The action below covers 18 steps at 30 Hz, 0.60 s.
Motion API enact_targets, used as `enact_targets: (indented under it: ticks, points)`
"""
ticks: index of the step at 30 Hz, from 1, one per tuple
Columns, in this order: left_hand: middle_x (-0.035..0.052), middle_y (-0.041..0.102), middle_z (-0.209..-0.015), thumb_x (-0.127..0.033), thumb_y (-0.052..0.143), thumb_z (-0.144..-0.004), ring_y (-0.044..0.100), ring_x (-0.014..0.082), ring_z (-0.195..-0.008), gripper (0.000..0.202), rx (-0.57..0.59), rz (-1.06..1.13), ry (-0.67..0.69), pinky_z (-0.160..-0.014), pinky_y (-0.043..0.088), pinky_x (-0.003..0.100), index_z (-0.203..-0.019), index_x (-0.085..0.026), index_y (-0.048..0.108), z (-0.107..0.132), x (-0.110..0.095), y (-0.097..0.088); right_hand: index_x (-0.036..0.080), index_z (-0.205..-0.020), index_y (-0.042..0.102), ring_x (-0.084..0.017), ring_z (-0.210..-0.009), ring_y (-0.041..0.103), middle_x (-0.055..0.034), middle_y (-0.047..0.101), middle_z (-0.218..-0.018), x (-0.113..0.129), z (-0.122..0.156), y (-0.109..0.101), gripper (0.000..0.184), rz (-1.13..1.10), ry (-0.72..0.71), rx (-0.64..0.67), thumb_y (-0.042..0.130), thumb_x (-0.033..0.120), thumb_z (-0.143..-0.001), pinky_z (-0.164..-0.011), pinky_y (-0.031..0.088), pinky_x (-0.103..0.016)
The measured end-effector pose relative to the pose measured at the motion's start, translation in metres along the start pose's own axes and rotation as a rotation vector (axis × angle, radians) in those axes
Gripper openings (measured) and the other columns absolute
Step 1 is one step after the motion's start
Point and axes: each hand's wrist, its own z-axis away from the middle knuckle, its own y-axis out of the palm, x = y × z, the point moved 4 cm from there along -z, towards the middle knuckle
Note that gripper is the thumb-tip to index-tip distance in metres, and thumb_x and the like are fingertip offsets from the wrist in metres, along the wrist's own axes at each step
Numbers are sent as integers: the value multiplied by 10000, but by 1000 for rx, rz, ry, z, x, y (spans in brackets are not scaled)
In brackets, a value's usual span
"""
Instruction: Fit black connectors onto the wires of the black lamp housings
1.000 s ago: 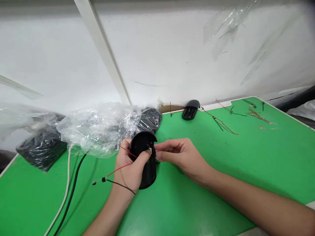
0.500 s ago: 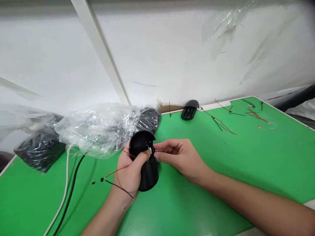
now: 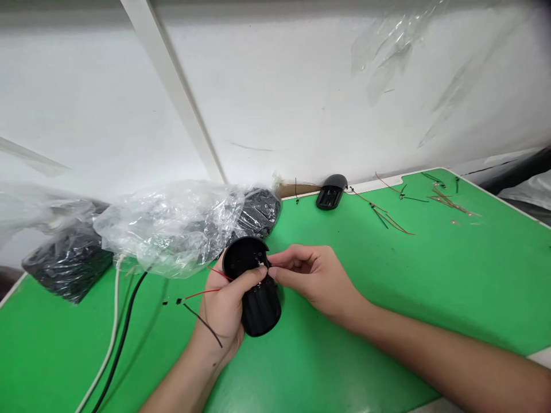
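My left hand (image 3: 226, 301) is wrapped round a black plastic housing (image 3: 261, 310) with a rounded open end, its thumb laid across the inside. A small white connector (image 3: 261, 265) shows just above that thumb tip. Red wires (image 3: 202, 293) stick out past the left hand, one leading to a tiny black part (image 3: 178, 301) with a black wire (image 3: 202, 325) trailing from it. At the housing's right edge, the thumb and forefinger of my right hand (image 3: 307, 272) are pinched together. Whatever sits between those fingertips is too small or hidden to make out.
A similar black housing (image 3: 331, 192) lies at the table's back edge. Loose thin wires (image 3: 387, 218) are scattered to its right. Clear plastic bags (image 3: 172, 229) with black parts stand at the left, beside a white cable (image 3: 112, 327) and a black cable (image 3: 124, 327) on the green table (image 3: 365, 355).
The housing has tilted slightly in my left hand, its lower end shifting right. The dangling wires have swung a little. My left thumb tip has moved slightly right; the right hand stays at the edge.
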Motion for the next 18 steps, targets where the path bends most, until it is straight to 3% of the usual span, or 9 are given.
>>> enact_targets:
  ticks: [9,18]
  points:
    - [49,687,-708,-274,885,-539,658,205,-596,456,-34,138,-80,-532,526,294,-895,-111,653,6,-3,7,172,-917,824,-74,-680,627,-9,734,-745,6,1,4,168,-92,60,22,828,165,-748,-640,495,-166]
    - [68,708,-735,-290,899,-571,705,240,-678,421,19,133,-67,-542,522,275,-878,-106,678,4,1,6,160,-911,814,-113,-684,630,-37,727,-762,2,0,1,248,-66,61,-1,880,314,-728,-658,506,-236]
